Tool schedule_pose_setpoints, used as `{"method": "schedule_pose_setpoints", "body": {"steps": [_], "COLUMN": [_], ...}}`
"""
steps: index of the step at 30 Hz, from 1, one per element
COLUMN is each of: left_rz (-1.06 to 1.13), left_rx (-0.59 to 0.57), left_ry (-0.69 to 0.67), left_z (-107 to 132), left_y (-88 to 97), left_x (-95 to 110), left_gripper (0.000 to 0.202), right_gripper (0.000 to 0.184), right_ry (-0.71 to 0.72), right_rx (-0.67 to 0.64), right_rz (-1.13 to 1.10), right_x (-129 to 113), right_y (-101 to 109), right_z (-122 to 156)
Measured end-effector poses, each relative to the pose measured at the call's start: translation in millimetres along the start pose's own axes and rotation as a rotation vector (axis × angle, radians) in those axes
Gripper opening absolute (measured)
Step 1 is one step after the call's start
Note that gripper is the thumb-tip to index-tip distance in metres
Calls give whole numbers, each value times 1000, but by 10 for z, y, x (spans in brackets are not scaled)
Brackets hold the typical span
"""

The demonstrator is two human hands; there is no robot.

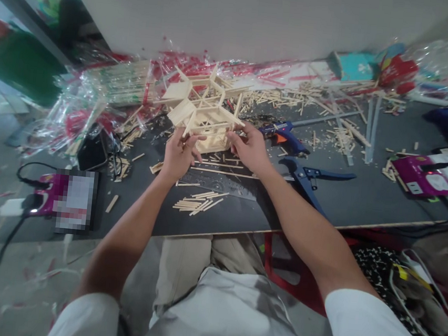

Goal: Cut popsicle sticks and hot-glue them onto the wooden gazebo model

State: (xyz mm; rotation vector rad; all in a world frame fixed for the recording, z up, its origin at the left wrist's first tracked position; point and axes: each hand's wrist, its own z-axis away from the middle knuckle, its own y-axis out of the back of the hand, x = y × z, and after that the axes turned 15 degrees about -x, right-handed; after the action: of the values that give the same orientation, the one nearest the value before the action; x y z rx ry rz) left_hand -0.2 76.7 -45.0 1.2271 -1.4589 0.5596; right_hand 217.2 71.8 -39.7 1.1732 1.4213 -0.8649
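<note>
A small model house [212,130] of pale wooden sticks stands on the dark tabletop, its roof frame pointing up and small slatted panels on its left side. My left hand [178,154] has its fingers bent against the model's left front corner. At the right front corner, my right hand [251,148] grips the frame between thumb and fingers. Just in front of the model lie several long thin sticks and a ruler [222,185]. A loose bunch of short cut sticks [197,202] is nearer the table edge.
To the right lie a blue glue gun [286,137] and a blue cutter [306,176]. Purple power strips [425,177] with cords sit at both ends. Plastic-wrapped stick bundles [125,82] and stick scraps [286,97] line the back. A black box-like object [93,147] stands left.
</note>
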Motion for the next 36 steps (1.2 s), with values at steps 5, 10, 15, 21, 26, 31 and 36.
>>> {"method": "schedule_pose_setpoints", "body": {"steps": [5,10,15,21,26,31,36], "left_rz": [25,-9,23,48,59,69,74], "left_rx": [17,19,16,-3,-6,3,5], "left_ry": [1,2,5,2,-7,-9,2], "left_z": [-2,5,3,-1,-1,-7,-6], "left_y": [-13,-9,6,6,-2,-5,-29], "left_x": [-21,5,40,27,44,48,36], "left_gripper": [39,39,40,40,37,39,44], "right_gripper": [56,60,69,67,65,56,45], "right_ry": [18,34,5,9,8,13,-27], "right_rx": [28,124,86,57,61,45,30], "right_rz": [18,50,-83,-128,-116,-102,-26], "right_x": [14,-63,-159,-180,-178,-169,-160], "right_y": [21,164,194,157,144,120,117], "right_z": [5,49,76,82,82,82,96]}}
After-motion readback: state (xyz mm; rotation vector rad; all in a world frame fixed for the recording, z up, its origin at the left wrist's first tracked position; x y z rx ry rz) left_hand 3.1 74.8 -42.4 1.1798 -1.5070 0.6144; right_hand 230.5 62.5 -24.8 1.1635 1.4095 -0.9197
